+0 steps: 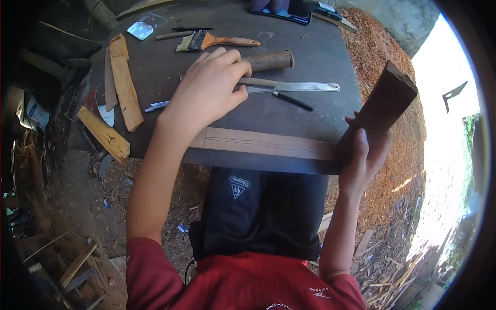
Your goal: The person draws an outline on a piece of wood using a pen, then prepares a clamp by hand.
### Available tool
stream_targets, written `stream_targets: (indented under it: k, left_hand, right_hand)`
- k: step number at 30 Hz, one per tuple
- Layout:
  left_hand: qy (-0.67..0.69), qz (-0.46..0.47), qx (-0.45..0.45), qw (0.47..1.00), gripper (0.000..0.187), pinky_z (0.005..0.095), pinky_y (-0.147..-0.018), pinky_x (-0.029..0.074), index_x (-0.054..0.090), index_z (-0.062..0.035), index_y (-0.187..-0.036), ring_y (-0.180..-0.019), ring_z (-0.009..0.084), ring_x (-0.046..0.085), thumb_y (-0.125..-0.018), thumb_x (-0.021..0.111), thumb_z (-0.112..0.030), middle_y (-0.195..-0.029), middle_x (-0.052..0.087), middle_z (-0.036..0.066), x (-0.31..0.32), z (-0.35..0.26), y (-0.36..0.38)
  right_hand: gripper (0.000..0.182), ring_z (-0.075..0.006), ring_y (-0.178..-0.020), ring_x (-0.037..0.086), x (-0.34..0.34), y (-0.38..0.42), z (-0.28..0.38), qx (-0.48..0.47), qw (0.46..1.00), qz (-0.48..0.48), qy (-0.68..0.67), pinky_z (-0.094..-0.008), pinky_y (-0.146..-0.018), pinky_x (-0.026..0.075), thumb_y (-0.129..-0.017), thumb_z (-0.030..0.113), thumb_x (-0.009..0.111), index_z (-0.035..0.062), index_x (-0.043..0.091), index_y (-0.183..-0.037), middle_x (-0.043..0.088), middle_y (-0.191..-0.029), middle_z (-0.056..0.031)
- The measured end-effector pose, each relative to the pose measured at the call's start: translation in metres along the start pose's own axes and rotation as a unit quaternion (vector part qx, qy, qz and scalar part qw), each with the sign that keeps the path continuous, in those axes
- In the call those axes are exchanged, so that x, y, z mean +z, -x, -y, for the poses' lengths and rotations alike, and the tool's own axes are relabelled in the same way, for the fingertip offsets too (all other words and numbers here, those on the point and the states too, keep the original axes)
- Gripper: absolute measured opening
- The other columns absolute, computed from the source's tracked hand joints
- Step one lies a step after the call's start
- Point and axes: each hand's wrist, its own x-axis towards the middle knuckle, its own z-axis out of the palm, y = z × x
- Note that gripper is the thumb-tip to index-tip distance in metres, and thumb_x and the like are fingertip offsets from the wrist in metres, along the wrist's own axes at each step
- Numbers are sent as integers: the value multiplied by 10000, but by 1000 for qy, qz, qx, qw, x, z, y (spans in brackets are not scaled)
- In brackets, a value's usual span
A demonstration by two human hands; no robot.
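My left hand (214,80) reaches over the middle of the table with its fingers curled around a slim round wooden handle (261,82); the handle's other end is hidden under the hand. Just beyond lies a thicker round wooden piece (268,61), partly covered by the fingers. A metal ruler (310,87) and a black pencil (293,101) lie to the right of that hand. My right hand (364,155) grips a dark wooden block (385,98), tilted up at the table's right corner. Along the near edge lies a pale wooden strip (263,143) with dark lines along it.
A paintbrush (222,41) lies at the back of the table (320,57), with a phone (281,10) at the far edge. Wood offcuts (124,85) and a yellowish wood piece (105,135) sit at the left. Sawdust (387,57) covers the ground at the right.
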Motion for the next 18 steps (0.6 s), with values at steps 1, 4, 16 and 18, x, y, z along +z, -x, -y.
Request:
stream_targets:
  k: [1,4,16,18]
  left_hand:
    - [-23,14,-1,1000,235,420,-958,493,685,-38,-1045,-1061,279,623,-835,723,-137,-1013,655,75,2,-4,-5]
    - [-62,12,31,998,209,426,-932,500,672,-38,-995,-1013,289,630,-814,727,-127,-964,638,78,4,-7,-11]
    - [75,-113,187,973,344,420,-872,507,706,-92,-1062,-910,269,627,-721,759,-96,-945,614,39,-11,-72,25]
    - [102,-123,210,965,337,405,-879,490,701,-116,-1027,-891,242,617,-699,776,-129,-931,596,25,-3,-94,37]
  right_hand:
    - [445,-193,-1095,624,-3,1,-4,-5,1000,4,17,-349,-1004,458,-971,181,692,10,481,-1324,641,-1169,-132]
    - [431,-159,-1075,595,-4,0,-7,-5,1000,2,12,-316,-989,442,-961,199,724,10,521,-1292,622,-1148,-91]
    - [344,-210,-1085,656,-8,-1,-5,1,999,-6,44,-356,-990,479,-1007,207,656,2,534,-1255,661,-1159,-132]
    - [380,-154,-1083,599,-6,-1,-4,18,1000,-11,-7,-312,-980,450,-983,214,713,7,547,-1253,636,-1140,-90]
